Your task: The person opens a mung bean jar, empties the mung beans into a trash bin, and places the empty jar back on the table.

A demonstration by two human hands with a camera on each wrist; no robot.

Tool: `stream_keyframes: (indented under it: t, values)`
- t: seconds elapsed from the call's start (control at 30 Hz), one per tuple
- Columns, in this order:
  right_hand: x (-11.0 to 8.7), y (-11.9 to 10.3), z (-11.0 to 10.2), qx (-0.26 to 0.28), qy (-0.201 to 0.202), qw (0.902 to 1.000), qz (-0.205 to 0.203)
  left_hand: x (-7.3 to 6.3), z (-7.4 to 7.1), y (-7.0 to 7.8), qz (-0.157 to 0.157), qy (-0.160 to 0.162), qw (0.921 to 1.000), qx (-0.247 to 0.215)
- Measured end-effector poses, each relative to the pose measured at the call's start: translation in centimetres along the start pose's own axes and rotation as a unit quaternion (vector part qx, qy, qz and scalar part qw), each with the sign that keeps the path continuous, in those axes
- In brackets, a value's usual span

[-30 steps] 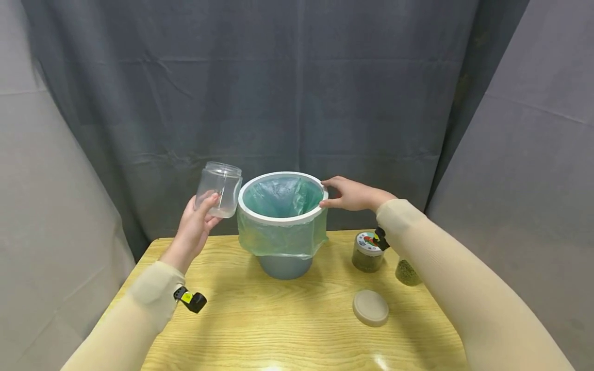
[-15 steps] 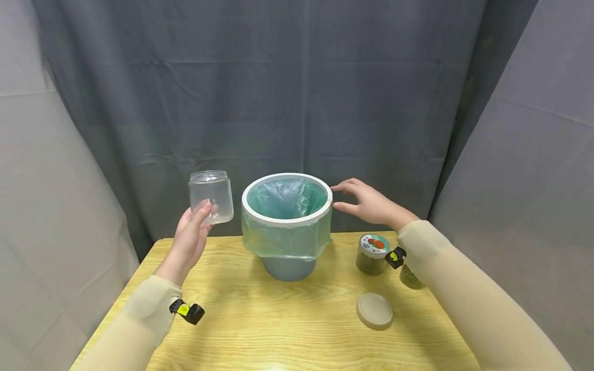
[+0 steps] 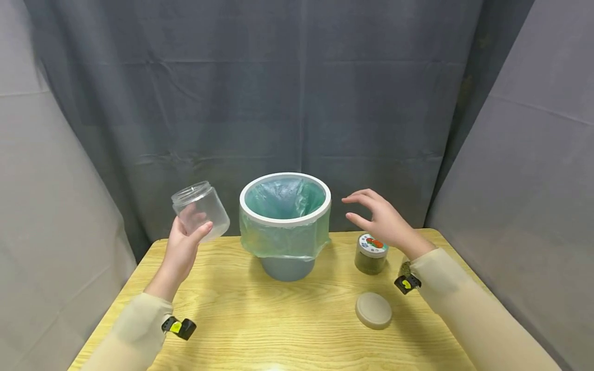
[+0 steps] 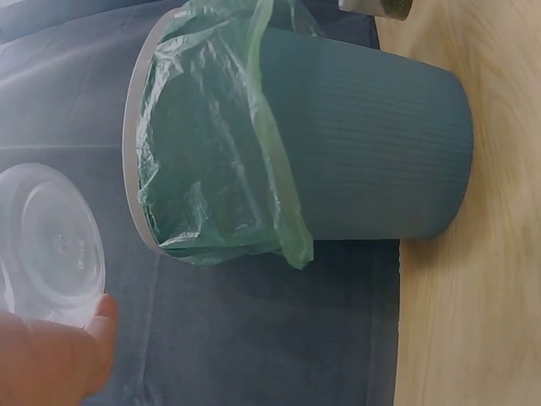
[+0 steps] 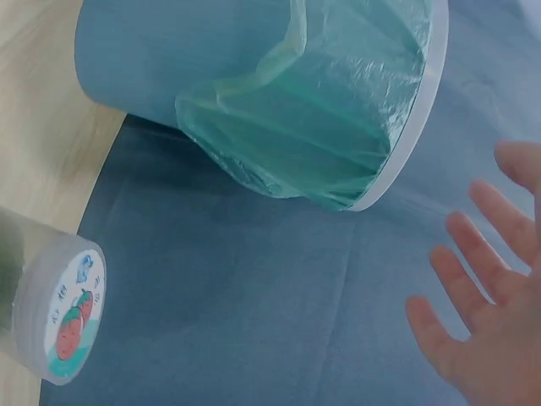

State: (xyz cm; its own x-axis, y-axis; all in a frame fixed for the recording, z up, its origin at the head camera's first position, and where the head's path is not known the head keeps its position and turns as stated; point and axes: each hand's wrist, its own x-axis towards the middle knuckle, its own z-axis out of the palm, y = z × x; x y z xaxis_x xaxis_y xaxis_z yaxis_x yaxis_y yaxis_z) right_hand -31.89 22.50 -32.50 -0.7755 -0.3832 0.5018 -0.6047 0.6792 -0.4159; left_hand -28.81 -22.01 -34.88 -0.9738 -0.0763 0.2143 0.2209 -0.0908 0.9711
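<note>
My left hand [image 3: 182,247] grips a clear plastic jar [image 3: 206,210] without a lid, its mouth tilted up and to the left. In the left wrist view the round bottom of the jar [image 4: 63,241] faces the camera. Between the hands stands a blue-grey trash bin [image 3: 287,269] with a white rim ring and a green bag [image 3: 283,239] folded over its outside. My right hand [image 3: 382,219] hovers right of the bin, apart from the rim, fingers spread and holding nothing. Below it is a lidded jar [image 3: 371,253] with a strawberry-like picture on top.
A beige round lid [image 3: 373,310] lies on the wooden table [image 3: 260,330] at front right. A second jar with dark green contents [image 3: 405,266] is mostly hidden behind the right wrist. A grey curtain [image 3: 297,103] hangs behind the table.
My right hand has let go of the bin's rim and drawn back to the right. My left hand has moved left and down with the clear jar, tipping its mouth leftward.
</note>
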Motion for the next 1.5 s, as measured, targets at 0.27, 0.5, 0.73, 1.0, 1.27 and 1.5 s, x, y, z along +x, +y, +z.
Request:
stream_keyframes:
  t: [0.27, 0.5, 0.73, 1.0, 1.27, 1.5]
  values:
    - [-2.7, -0.9, 0.5, -0.003, 0.081, 0.9965, -0.019, -1.6, -0.5, -1.6, 0.053, 0.003, 0.9960, 0.071]
    - [-4.8, -1.1, 1.7, -0.013, 0.130, 0.9904, -0.046, -2.2, -1.0, -3.2, 0.055, -0.015, 0.9897, 0.131]
    - [-6.4, -1.2, 2.5, -0.023, 0.131, 0.9901, -0.044, -2.9, -1.5, -4.9, 0.044, -0.018, 0.9776, 0.205]
    - [-7.8, -0.4, 3.4, -0.035, 0.115, 0.9917, -0.046, -3.5, -1.8, -6.7, 0.013, -0.036, 0.9747, 0.220]
    - [-8.9, 0.2, 4.4, -0.063, 0.090, 0.9923, -0.057, -4.0, -2.0, -8.4, -0.016, -0.042, 0.9638, 0.263]
    - [-9.7, 0.8, 5.4, -0.070, 0.064, 0.9938, -0.058, -4.3, -2.2, -10.1, -0.030, -0.053, 0.9650, 0.255]
